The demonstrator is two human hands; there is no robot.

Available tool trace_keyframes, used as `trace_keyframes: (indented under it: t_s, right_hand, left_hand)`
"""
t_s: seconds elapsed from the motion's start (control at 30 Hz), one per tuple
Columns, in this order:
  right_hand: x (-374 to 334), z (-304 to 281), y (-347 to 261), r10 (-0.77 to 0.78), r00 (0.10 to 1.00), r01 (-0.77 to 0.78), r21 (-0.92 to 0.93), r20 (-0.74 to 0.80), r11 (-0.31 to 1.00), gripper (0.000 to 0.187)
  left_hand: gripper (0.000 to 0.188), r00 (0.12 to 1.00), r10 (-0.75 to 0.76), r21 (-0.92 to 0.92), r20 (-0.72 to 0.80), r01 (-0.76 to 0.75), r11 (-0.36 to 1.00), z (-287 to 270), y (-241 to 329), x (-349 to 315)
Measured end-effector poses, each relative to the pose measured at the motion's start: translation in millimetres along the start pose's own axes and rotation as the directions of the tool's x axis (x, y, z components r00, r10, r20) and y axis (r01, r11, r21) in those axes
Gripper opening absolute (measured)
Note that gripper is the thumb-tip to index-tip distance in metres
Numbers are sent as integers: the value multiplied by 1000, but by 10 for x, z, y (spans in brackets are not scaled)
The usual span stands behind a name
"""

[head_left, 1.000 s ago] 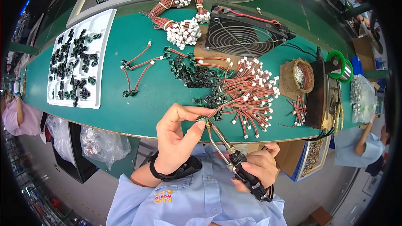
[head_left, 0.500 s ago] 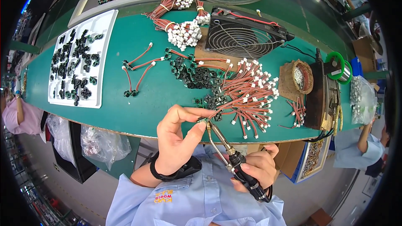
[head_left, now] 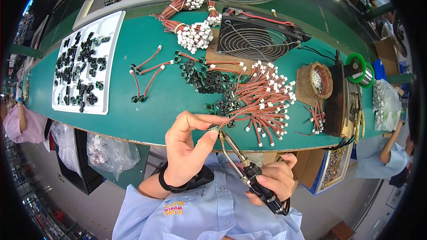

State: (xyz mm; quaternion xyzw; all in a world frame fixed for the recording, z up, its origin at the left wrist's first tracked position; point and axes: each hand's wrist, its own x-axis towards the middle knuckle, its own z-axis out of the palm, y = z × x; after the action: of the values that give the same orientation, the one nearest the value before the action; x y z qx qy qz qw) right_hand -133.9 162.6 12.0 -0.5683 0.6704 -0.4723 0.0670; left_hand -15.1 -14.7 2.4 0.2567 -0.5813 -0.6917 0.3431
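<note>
Between thumb and forefinger, my left hand pinches a small circuit board and the end of a red-and-black wire lead; the fingers partly cover both. My right hand is wrapped round the black handle of a soldering iron with a thin metal feed tube along its shaft. The iron's tip points up and left and meets the board, or comes very close to it, at my left fingertips. Just beyond lie a heap of black components with green boards and a fan of wire leads with white connectors.
A white tray of black parts lies at the left, with several wired pieces beside it. A black fan stands at the back. At the right are a tip-cleaning pot and a green solder spool. Co-workers sit on both sides.
Almost nothing has changed. Both hands, the board and the soldering iron hold nearly the same position; the view has shifted very slightly.
</note>
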Motion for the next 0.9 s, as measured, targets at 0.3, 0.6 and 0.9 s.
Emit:
trace_keyframes:
  t_s: [0.3, 0.6, 0.9]
  right_hand:
    - [12, 7, -3, -7, 1000, 7, 5, -23, 1000, 43]
    - [-2, -15, 19, -10, 1000, 10, 28, -21, 1000, 41]
    - [-18, -7, 11, -21, 999, 22, 15, -47, 1000, 36]
  left_hand:
    - [12, 1000, -16, -36, -5, 15, 999, 26, 25, -2]
    - [13, 997, 46, 180, 56, -55, 982, -45, 10, -16]
    - [13, 998, 41, 170, 37, -47, 984, -33, 26, -1]
